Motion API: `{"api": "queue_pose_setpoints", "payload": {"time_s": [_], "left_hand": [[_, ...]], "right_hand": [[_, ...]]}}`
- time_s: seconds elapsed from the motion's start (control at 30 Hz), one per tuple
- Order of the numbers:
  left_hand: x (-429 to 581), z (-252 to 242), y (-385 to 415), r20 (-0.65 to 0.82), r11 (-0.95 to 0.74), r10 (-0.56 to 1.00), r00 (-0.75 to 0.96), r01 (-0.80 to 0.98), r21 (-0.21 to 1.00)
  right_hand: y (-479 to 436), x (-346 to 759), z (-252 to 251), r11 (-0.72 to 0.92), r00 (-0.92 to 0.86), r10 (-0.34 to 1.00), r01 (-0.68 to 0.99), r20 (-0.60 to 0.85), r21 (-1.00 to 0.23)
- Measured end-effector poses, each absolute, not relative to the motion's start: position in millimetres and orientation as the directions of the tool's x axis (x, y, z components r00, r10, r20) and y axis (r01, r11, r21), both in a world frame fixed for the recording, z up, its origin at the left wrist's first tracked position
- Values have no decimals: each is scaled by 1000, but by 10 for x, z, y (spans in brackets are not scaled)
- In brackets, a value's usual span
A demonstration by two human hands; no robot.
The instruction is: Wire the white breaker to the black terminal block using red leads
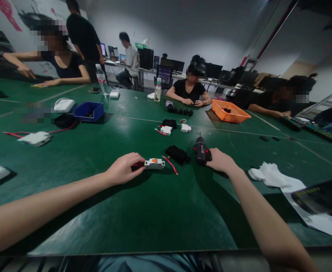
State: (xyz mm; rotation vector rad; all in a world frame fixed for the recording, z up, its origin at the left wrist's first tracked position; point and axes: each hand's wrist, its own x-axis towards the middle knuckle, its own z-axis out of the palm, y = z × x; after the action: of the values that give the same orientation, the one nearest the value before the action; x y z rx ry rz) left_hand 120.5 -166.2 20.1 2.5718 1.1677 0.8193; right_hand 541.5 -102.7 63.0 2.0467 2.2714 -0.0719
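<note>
My left hand point(127, 167) pinches the left end of a white circuit breaker point(155, 163) with an orange switch, low over the green table. A bit of red wire shows under those fingers. My right hand point(219, 161) is wrapped round the handle of a black cordless drill point(201, 152), its bit pointing away from me. Between the two hands lie a short red wire point(170, 165) with metal ends and a black plastic part point(178, 154). Farther off are another white breaker point(166, 130) with a red wire and a small white one point(186, 128).
A blue bin point(88, 111) and a white breaker with red wires point(35, 138) stand on the left. Ahead are an orange basket point(230, 111) and a small bottle point(158, 90). White gloves point(270, 174) lie at right. Several people sit or stand around the table.
</note>
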Motion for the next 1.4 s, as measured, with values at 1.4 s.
{"api": "queue_pose_setpoints", "payload": {"time_s": [1.4], "left_hand": [[1029, 186, -1546, 540, -574, 626, 562, 801, -168]], "right_hand": [[-2392, 4421, 726, -169, -670, 717, 102, -193, -980]]}}
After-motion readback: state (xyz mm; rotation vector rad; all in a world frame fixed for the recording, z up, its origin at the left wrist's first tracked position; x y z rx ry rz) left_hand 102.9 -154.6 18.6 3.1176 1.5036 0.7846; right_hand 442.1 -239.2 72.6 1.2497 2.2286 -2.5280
